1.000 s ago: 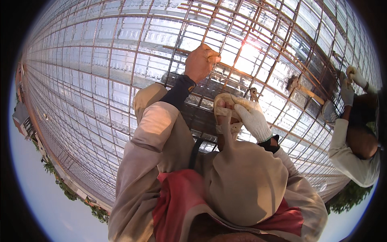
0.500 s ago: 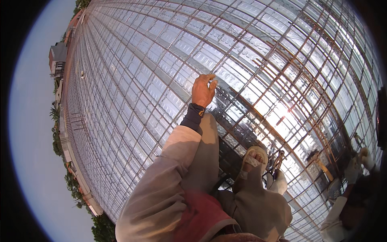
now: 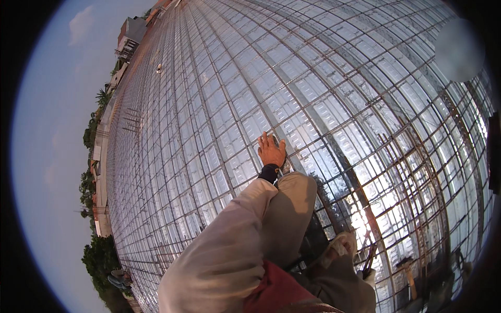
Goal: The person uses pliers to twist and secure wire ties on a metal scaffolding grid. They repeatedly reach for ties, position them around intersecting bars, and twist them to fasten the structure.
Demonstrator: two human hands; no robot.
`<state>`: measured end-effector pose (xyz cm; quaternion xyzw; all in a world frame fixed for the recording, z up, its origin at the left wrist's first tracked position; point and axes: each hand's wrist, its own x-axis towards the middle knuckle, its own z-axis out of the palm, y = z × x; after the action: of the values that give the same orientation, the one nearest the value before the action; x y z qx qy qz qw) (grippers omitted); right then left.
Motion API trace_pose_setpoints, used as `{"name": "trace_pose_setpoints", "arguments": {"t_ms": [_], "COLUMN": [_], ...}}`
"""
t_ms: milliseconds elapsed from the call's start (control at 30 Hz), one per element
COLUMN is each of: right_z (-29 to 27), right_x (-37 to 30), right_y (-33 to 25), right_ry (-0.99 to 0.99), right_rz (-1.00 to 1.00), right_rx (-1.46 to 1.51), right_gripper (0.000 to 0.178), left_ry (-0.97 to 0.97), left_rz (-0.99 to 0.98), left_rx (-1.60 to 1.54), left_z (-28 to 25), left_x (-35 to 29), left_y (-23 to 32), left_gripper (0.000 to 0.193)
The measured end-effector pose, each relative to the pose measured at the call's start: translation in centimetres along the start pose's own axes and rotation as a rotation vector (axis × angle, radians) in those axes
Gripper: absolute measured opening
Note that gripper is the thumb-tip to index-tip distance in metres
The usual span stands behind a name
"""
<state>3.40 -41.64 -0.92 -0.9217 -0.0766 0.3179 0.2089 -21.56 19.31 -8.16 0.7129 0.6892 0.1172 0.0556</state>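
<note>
My left hand point(image 3: 272, 151), bare with a dark wristband, rests fingers apart on the steel rebar mesh point(image 3: 250, 137) just beyond my bent knee. It is open and holds nothing I can see. Low in the picture, partly hidden behind my leg, my right hand point(image 3: 368, 277) shows as a pale glove closed round dark pincers point(image 3: 370, 256). Beneath the bars lies shiny ribbed metal decking point(image 3: 216, 108). My sandalled foot point(image 3: 342, 244) stands beside the pincers.
A hammer point(image 3: 409, 276) with a light handle is at the lower right, near a dim shape. Thicker, rusty bars point(image 3: 417, 177) crowd the right side. Far off at lower left a person point(image 3: 121, 280) is bent over. Trees point(image 3: 99, 261) and buildings line the edge.
My left hand has gone from curled fingers to spread fingers on the mesh. The view has turned, so the horizon and mesh sit differently. A pale blurred spot now shows at upper right.
</note>
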Motion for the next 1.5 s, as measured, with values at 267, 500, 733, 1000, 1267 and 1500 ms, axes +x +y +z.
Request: {"name": "trace_pose_setpoints", "arguments": {"t_ms": [267, 500, 733, 1000, 1267, 1500], "right_z": [-9.9, -15.0, -19.8, -12.2, -10.1, -12.6], "right_x": [-2.3, -7.0, -10.8, -15.0, -11.1, -9.5], "right_y": [-8.2, -6.2, -10.7, -9.7, -15.9, -19.2], "right_ry": [-0.04, -0.195, -0.469, 0.057, 0.408, 0.631], "right_rz": [0.094, 0.459, 0.58, 0.16, -0.041, -0.369], "right_rx": [-0.415, -0.379, -0.033, 0.278, 0.521, 0.709], "right_gripper": [0.051, 0.037, 0.043, 0.046, 0.037, 0.045], "left_ry": [0.059, -0.087, 0.039, 0.101, 0.08, 0.003], "left_rz": [-0.122, -0.258, -0.269, -0.251, -0.23, -0.256], "left_rx": [-0.027, 0.008, 0.105, 0.128, 0.094, 0.124], "left_z": [2.8, 2.7, 3.9, 7.6, 7.7, 5.5], "left_x": [1.7, 1.7, 3.0, 3.4, 3.0, 3.2], "left_y": [0.5, 6.5, 3.8, 4.4, 3.6, 3.8], "left_gripper": [0.081, 0.088, 0.086, 0.092, 0.093, 0.09]}}
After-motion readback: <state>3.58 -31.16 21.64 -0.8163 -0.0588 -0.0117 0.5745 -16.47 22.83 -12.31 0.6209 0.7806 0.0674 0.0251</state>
